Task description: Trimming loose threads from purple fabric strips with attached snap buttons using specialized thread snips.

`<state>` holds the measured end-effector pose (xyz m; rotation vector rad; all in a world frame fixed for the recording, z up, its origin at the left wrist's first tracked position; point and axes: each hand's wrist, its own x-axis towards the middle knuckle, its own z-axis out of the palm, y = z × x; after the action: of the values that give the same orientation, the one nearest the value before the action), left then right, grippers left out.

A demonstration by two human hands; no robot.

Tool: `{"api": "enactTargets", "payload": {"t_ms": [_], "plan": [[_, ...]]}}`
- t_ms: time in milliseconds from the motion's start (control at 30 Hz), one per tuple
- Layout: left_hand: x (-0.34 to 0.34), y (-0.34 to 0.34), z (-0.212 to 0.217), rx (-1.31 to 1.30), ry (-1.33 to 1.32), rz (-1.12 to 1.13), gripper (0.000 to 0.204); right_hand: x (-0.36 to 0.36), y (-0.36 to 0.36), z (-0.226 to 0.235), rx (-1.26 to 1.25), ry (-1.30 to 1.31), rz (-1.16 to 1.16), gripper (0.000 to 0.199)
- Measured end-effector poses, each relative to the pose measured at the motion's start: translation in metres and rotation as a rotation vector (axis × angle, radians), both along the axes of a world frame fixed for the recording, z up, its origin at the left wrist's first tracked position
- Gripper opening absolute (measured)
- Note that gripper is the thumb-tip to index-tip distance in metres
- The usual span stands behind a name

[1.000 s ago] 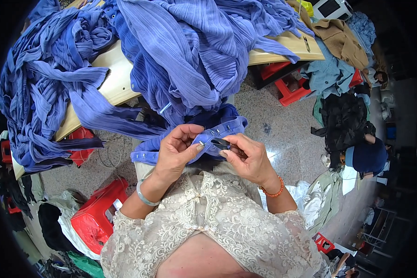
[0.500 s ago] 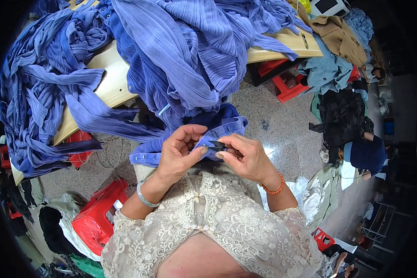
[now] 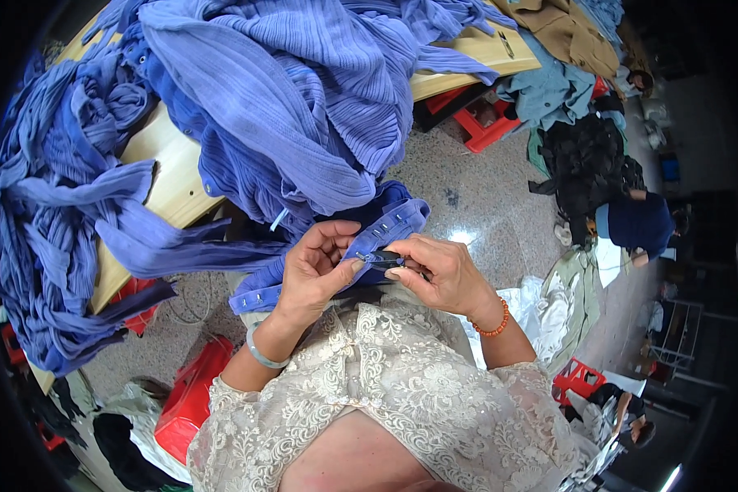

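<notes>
In front of my lap, my left hand (image 3: 320, 266) pinches the edge band (image 3: 388, 227) of a blue ribbed knit garment between thumb and fingers. Small shiny fittings sit in a row along this band; their exact kind is too small to tell. My right hand (image 3: 443, 275) grips small black thread snips (image 3: 381, 259), its fingers wrapped round them. The snips' tip lies against the band, close to my left thumb. A large heap of the same blue ribbed knit (image 3: 279, 107) spills over the table edge toward me.
The pale wooden table (image 3: 166, 160) carries the blue heap and another pair of snips (image 3: 506, 44). Red stools (image 3: 193, 398) stand low at the left, and another red stool (image 3: 484, 127) is under the table. Black clothes (image 3: 586, 156) are piled at the right, near a person in dark blue (image 3: 638, 225).
The view has shifted, so the table and heap sit further left and higher. Both hands keep their hold, and the snips have turned slightly against the band.
</notes>
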<state>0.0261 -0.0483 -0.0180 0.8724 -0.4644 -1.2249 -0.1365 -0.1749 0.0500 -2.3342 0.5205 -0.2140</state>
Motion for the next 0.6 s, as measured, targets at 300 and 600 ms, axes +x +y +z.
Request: {"api": "enactTargets", "payload": {"t_ms": [300, 600], "plan": [[0.016, -0.012, 0.013, -0.039, 0.07, -0.195, 0.045, 0.001, 0.023, 0.013, -0.188, -0.078, -0.174, 0.024], [-0.007, -0.038, 0.027, -0.068, 0.083, -0.451, 0.044, -0.046, 0.044, 0.014, -0.193, -0.18, -0.417, 0.023]]}}
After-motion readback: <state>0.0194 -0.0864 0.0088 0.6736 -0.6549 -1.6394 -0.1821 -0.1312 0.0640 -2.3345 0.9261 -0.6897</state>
